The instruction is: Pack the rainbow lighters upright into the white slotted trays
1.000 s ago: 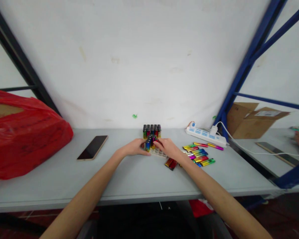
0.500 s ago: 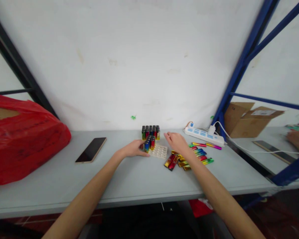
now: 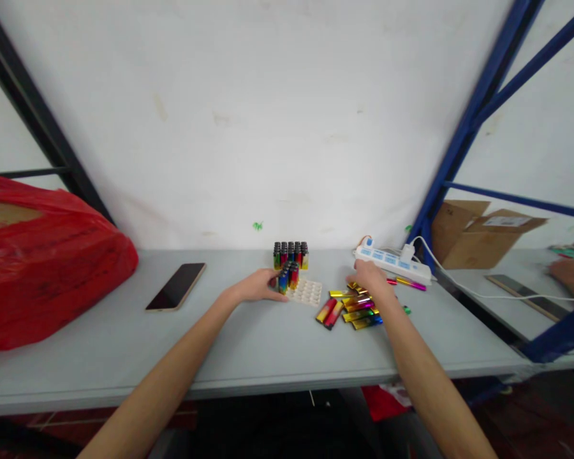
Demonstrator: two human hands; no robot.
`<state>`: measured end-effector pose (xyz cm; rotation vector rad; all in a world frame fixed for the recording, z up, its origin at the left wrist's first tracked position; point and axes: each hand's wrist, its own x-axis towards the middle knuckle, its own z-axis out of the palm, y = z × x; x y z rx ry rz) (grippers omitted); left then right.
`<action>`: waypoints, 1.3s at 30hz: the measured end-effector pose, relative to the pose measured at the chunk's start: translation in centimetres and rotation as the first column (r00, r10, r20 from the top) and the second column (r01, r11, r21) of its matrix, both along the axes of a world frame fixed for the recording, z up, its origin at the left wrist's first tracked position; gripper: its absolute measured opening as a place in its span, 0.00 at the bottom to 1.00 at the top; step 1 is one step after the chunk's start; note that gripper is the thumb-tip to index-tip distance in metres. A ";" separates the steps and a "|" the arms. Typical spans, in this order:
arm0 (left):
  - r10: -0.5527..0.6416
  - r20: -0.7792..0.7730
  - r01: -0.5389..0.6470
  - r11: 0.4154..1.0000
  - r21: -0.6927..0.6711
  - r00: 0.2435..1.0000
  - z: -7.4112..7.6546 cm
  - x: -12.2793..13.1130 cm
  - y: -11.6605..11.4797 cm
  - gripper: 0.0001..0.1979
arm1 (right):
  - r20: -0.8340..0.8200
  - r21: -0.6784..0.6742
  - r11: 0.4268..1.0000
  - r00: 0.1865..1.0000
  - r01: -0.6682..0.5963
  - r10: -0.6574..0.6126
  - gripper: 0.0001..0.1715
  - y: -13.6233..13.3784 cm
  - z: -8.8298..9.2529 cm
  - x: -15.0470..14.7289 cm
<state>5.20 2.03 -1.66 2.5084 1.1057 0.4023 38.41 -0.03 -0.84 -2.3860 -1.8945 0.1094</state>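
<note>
A white dimpled tray (image 3: pixel 310 294) lies on the grey table (image 3: pixel 249 344), with a few upright colourful lighters (image 3: pixel 289 275) standing at its left end. My left hand (image 3: pixel 259 286) rests against that end, fingers curled round the tray's edge and the lighters. Behind the tray stands a full block of upright lighters (image 3: pixel 291 254). To the right lies a loose pile of shiny lighters (image 3: pixel 351 312). My right hand (image 3: pixel 370 280) is down over the far side of this pile, fingers bent onto it and slightly blurred; whether it grips one is not visible.
A phone (image 3: pixel 176 286) lies face up at left, beyond it a bulging red plastic bag (image 3: pixel 48 268). A white power strip (image 3: pixel 393 262) with a cable sits at back right by a blue rack post (image 3: pixel 459 153). On the neighbouring table are a cardboard box (image 3: pixel 478 237) and another person's hand (image 3: pixel 571 275).
My right hand left the tray and swung right, down onto the loose lighters. The pile now lies more bunched toward the tray. My left hand stayed put.
</note>
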 end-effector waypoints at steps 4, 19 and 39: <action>0.001 0.002 -0.001 1.000 -0.008 1.000 0.0 0.0 0.0 0.30 | -0.007 0.089 0.987 0.991 -0.134 0.135 0.23 0.8 -1.2 -0.8; -0.010 0.016 0.010 1.000 -0.016 1.000 0.0 0.0 0.0 0.29 | -0.884 0.336 0.923 0.275 -0.189 0.378 0.11 0.3 -0.3 -5.6; -0.018 -0.002 0.018 1.000 -0.005 1.000 0.0 0.0 0.0 0.30 | -0.522 0.569 0.784 0.628 -0.248 0.577 0.24 -0.3 -1.3 -9.0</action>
